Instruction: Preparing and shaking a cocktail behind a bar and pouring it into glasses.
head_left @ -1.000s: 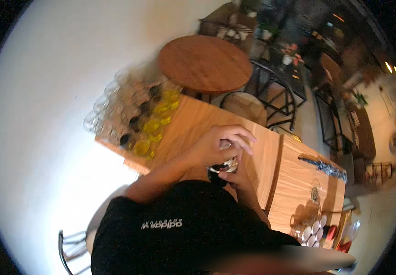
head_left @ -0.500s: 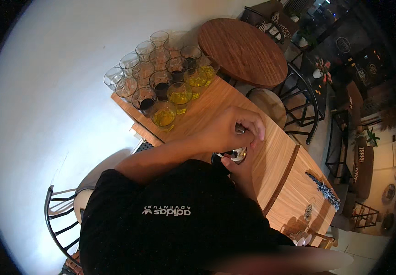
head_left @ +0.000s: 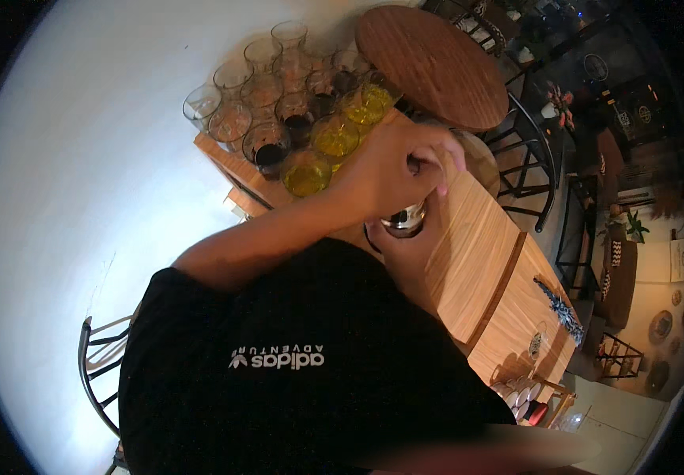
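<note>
My left hand (head_left: 409, 170) is closed, its fingers curled over above the other hand; what they grip, if anything, is hidden. Just below it, my right hand (head_left: 417, 252) is wrapped round a shiny silver cylinder (head_left: 405, 219) with a dark band, partly covered by the fingers. Both hands are over the wooden table (head_left: 464, 253), close to my body. Beyond my left forearm, several glass tumblers stand in rows at the table's left end. Those nearest the hands hold yellow liquid (head_left: 334, 136), the middle ones dark liquid (head_left: 267, 150), and the farther ones look clear (head_left: 233, 77).
A round brown table (head_left: 437, 67) stands beyond the glasses, with black chairs (head_left: 536, 170) beside it. A blue-grey tufted thing (head_left: 559, 313) lies on the table's right part, near several small round containers (head_left: 520, 394). The white wall (head_left: 81, 198) is to the left.
My view has shifted, so the glasses and tables appear higher. Both hands still work together, and the silver cylinder shows more upright between them.
</note>
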`<move>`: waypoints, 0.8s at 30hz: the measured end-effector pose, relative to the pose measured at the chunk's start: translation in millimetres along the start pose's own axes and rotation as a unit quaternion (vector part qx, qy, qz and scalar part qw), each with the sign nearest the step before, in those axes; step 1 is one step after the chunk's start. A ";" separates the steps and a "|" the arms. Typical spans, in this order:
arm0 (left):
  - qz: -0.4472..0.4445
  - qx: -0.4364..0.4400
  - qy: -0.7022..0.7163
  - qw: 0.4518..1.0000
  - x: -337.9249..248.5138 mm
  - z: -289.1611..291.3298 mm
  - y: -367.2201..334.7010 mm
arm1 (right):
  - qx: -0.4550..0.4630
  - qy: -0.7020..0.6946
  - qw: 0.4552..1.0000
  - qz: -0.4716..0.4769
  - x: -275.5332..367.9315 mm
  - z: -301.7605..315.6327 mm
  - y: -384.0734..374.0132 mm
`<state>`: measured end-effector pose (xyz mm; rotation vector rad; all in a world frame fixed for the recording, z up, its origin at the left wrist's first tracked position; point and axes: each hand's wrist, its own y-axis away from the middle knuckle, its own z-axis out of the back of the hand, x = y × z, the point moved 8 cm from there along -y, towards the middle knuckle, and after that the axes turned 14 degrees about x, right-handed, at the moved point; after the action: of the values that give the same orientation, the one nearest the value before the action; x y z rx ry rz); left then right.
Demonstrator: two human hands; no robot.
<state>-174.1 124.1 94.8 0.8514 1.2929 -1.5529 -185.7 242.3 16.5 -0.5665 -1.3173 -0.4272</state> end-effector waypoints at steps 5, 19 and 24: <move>-0.228 0.112 -0.401 0.880 -32.1 -12.6 20.2 | 0.046 0.090 0.993 0.067 -0.6 12.0 6.6; -0.279 0.306 -0.510 0.754 -11.0 -75.9 6.9 | -0.044 0.006 0.996 -0.075 -13.2 13.5 48.7; -0.225 0.316 -0.542 0.745 -18.0 -92.6 -14.1 | -0.115 0.061 0.991 0.009 -7.7 32.5 57.4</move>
<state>-185.2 218.8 96.5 -0.1488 0.0569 -2.3698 -178.5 307.5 5.5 -0.7325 -1.1531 -0.5943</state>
